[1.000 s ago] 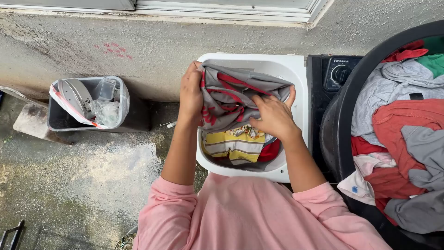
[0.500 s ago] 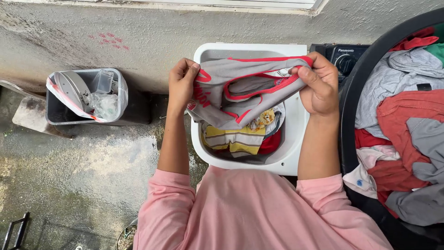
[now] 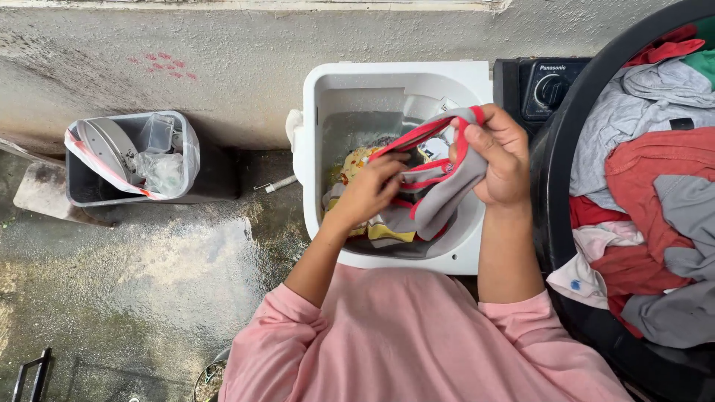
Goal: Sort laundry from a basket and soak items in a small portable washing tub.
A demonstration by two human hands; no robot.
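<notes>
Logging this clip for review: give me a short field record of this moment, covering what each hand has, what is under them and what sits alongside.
left hand: gripping the grey garment with red trim, low over the tub
right hand: clutching the same garment's bunched upper edge
below: white washer tub, holding a yellow striped cloth
right side: black basket heaped with red and grey clothes
left side: grey bin lined with a plastic bag, on wet concrete

We see both hands over the white tub (image 3: 316,149) — the right hand (image 3: 500,158) grips a grey, red-trimmed garment (image 3: 441,195), the left hand (image 3: 370,192) pinches its lower fold — beside a black basket (image 3: 555,160) of clothes.
</notes>
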